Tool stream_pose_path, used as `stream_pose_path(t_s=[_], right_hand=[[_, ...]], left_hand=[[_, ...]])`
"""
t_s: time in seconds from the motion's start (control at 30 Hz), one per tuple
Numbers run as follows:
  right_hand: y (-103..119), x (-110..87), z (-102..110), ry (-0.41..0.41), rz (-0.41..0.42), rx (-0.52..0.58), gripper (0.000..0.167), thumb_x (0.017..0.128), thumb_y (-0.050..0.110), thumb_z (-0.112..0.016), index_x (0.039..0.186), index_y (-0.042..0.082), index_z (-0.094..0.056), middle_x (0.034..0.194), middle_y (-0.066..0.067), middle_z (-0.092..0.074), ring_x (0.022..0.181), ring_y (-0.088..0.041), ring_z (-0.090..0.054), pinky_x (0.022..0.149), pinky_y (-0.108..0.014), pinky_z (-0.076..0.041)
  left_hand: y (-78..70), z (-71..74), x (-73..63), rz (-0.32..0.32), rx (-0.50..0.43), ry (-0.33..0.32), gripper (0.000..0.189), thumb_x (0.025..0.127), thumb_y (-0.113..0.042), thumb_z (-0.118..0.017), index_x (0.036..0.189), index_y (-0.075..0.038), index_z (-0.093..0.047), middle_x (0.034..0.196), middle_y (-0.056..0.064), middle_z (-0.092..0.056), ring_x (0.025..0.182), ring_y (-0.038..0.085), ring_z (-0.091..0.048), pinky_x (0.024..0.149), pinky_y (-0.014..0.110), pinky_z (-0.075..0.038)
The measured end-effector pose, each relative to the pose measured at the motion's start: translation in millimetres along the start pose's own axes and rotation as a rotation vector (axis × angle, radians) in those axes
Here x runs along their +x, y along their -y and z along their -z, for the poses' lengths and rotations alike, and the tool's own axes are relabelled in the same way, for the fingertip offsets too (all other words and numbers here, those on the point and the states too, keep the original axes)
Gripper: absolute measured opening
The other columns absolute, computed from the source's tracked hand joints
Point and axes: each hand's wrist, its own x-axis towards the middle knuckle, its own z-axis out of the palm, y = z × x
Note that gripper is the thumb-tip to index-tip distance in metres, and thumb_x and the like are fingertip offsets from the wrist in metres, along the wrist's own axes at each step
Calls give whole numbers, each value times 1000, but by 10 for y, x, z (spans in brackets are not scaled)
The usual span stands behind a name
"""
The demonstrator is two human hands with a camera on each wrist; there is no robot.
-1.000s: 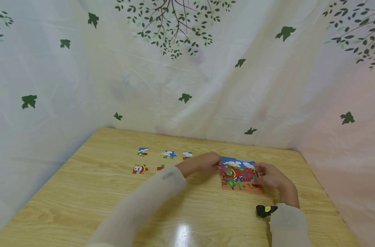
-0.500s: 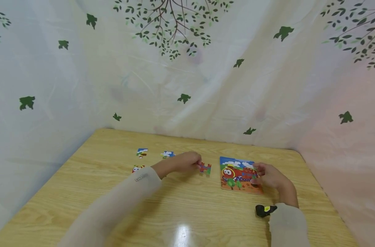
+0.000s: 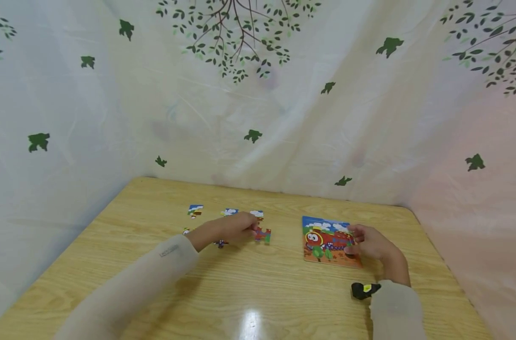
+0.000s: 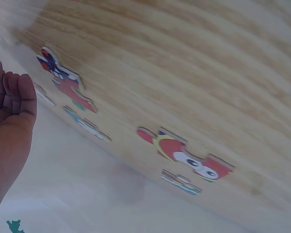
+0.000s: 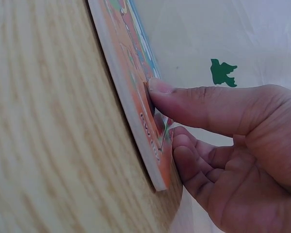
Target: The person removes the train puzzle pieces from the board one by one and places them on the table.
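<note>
My left hand (image 3: 236,227) pinches a red and green jigsaw piece (image 3: 264,235) at its fingertips, among loose pieces on the table. In the left wrist view this hand (image 4: 12,109) sits at the left edge, fingers curled, with the held piece mostly out of frame. To the right lies a flat jigsaw board (image 3: 326,255) with a red cartoon train, clouds and trees. My right hand (image 3: 372,243) grips its right side. In the right wrist view, the thumb (image 5: 184,104) presses on the board's face (image 5: 128,63) and the other fingers curl at its edge.
Several loose jigsaw pieces lie on the wooden table (image 3: 258,278), including a cloud piece (image 3: 195,209) and one with cartoon eyes (image 4: 191,162). A black object with a yellow patch (image 3: 363,290) is by the right sleeve. A leaf-patterned curtain (image 3: 258,104) stands behind.
My left hand has moved left from the board, carrying the jigsaw piece toward the loose ones. The train's face on the board now shows fully. My right hand has stayed in place.
</note>
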Motion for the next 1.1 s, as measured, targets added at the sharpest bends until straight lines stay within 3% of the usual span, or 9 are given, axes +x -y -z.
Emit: stream_pose_path(t_s=[0.17,0.43,0.77,1.1], right_hand=[[11,-9,3,3,1,2,76,86,15,-84,146,-9,-44,133,-28,-51,118,-41,-49,103,-59,-42],[6,-11,2,1,4,3,76,86,15,-84,146,-9,-44,132,-28,-51,116,-40,-49,102,-59,-42],[-24,-2,-5,3,-10,8,76,86,15,-84,147,-8,-44,132,-27,-52,116,-39,-48,103,-58,-42],[-48,13,-8,3,6,6,77,86,15,-84,146,-8,-44,130,-25,-52,115,-38,-48,101,-57,-43]], left_hand=[[42,1,-110,19,-19,0,20,105,-11,-59,85,-9,-56,78,-3,-46,72,9,-39,69,26,-37],[89,-18,-205,45,-12,-13,14,105,-13,-59,92,-9,-60,83,-3,-53,76,10,-46,73,28,-41],[84,-52,-207,44,9,-21,14,103,-14,-63,90,-10,-62,82,-5,-53,74,9,-46,72,28,-41],[75,-36,-168,76,57,19,12,103,-17,-64,93,-10,-66,85,-5,-59,77,9,-51,74,29,-46]])
